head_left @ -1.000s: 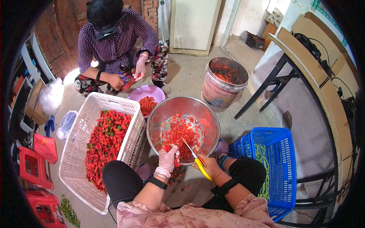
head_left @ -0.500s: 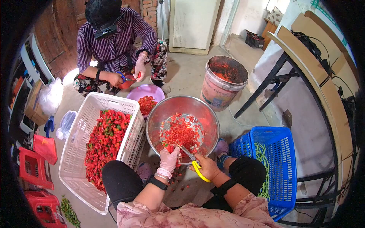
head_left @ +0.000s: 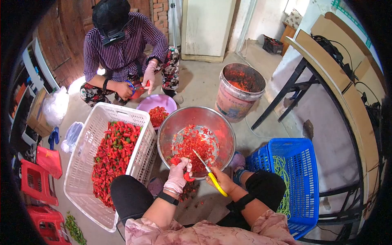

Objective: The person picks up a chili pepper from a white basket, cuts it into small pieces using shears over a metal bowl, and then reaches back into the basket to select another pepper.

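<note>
My left hand [head_left: 177, 178], in a thin pale glove, is closed around red chili peppers [head_left: 188, 177]; one end shows above the fingers and another below. My bare right hand [head_left: 222, 181] grips scissors [head_left: 217, 186] with yellow handles, their blades pointing up and left just beside the left hand. Both hands are at the near rim of a steel basin [head_left: 226, 143]. Chopped red chili [head_left: 196, 141] covers part of its bottom. To the left, a white plastic crate [head_left: 77, 179] holds a heap of whole red chilies [head_left: 116, 151], a few of them partly green.
Across from me a person in a striped shirt [head_left: 122, 53] holds blue-handled scissors over a purple bowl [head_left: 165, 100]. A stained bucket [head_left: 237, 100] stands beyond the basin. A blue crate [head_left: 300, 171] is on my right, and red stools [head_left: 38, 181] stand far left.
My left hand has turned and shifted slightly, with more red chili showing in it. The scissor blades have come away from that hand. The co-worker's hands have lowered slightly.
</note>
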Available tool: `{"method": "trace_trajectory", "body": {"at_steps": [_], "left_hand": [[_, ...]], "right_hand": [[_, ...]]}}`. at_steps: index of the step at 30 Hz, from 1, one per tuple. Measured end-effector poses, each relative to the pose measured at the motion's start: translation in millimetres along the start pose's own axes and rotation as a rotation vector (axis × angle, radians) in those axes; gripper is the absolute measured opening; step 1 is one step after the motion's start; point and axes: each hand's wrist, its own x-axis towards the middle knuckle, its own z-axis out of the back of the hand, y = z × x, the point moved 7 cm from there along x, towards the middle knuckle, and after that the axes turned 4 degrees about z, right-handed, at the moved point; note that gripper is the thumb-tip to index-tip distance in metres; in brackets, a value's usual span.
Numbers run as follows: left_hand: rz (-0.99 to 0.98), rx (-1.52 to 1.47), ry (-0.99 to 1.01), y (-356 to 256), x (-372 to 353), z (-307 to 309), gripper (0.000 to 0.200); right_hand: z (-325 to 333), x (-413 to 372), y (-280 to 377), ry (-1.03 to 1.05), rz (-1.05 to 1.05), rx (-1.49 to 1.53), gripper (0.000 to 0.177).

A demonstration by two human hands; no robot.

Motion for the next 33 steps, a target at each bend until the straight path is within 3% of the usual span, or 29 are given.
{"method": "trace_trajectory", "body": {"at_steps": [3,12,15,18,20,25,29,32,33], "left_hand": [[0.042,-0.09,0.056,7.8,-0.5,-2.2,0.004],[0.171,-0.2,0.069,24.8,2.3,-0.9,0.01],[0.194,-0.189,0.002,23.8,1.3,4.5,0.009],[0.078,-0.061,-0.121,22.6,-4.5,24.4,0.011],[0.05,0.128,-0.361,33.0,-19.7,51.5,0.013],[0.229,0.304,-0.538,82.3,-42.2,87.5,0.021],[0.271,0.208,-0.484,83.4,-37.5,83.0,0.026],[0.238,0.22,-0.319,66.6,-30.3,59.8,0.036],[0.257,0.09,-0.219,66.2,-25.8,51.6,0.041]], "right_hand": [[-4.2,-2.0,19.7,0.109,-0.052,-0.1,0.037],[2.0,-2.5,26.8,0.005,-0.056,-0.189,0.036],[1.1,-1.6,18.3,-0.028,-0.107,0.059,0.031],[11.0,1.0,19.8,-0.087,-0.117,-0.018,0.031],[13.6,2.0,16.6,-0.165,-0.104,0.105,0.029],[14.0,3.0,4.9,-0.171,-0.116,0.055,0.027],[14.1,0.9,4.6,-0.141,-0.087,0.067,0.031],[17.4,-3.2,21.2,-0.07,-0.183,0.012,0.035],[17.4,-4.2,27.0,-0.068,-0.198,0.042,0.036]]}}
